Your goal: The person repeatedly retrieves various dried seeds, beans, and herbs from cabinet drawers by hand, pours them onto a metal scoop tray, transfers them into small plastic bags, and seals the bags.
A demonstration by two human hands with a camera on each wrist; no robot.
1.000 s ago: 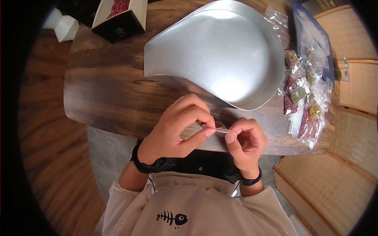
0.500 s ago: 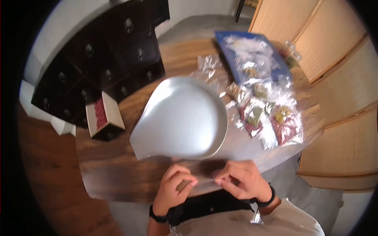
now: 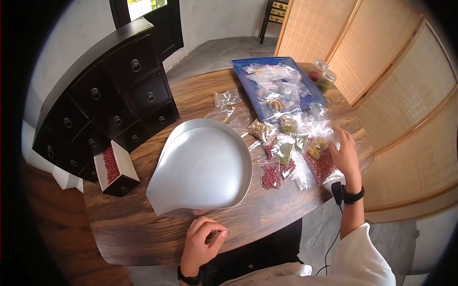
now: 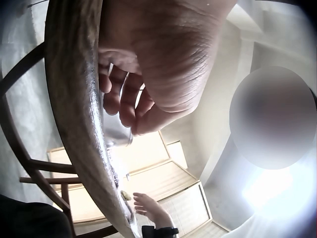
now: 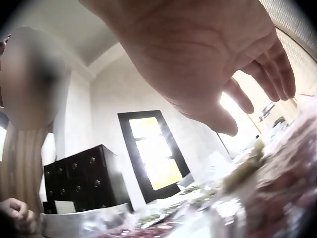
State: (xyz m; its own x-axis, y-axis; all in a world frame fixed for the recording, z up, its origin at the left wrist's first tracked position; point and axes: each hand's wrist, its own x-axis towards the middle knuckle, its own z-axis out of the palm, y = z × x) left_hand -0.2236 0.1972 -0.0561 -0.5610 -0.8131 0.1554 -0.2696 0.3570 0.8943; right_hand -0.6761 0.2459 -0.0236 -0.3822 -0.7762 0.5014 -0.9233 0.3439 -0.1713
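Observation:
In the head view my right hand [image 3: 344, 155] reaches over the right edge of a large clear bag of red beans [image 3: 320, 167], fingers extended and loosely bent. The right wrist view shows that palm [image 5: 208, 59] above the bags, thumb apart from the fingers, nothing visibly held. My left hand [image 3: 202, 242] is by the table's front, below the metal pan [image 3: 202, 162], fingers loosely curled and no object visible in them. A small bag of red beans [image 3: 271, 177] lies left of the large one, among bags of green [image 3: 285, 151] and pale contents [image 3: 260, 128].
Flat clear bags [image 3: 229, 97] lie behind the pan. A blue tray [image 3: 245, 88] with more bags stands at the back, two lidded jars [image 3: 326, 81] beside it. At left is a dark drawer cabinet [image 3: 107, 95]; a drawer of red beans [image 3: 128, 167] stands before it.
My hands, earlier together at a small bag, have parted. The right moved right to the large bag; the left stayed near the front edge. The small red-bean bag now lies beside the others.

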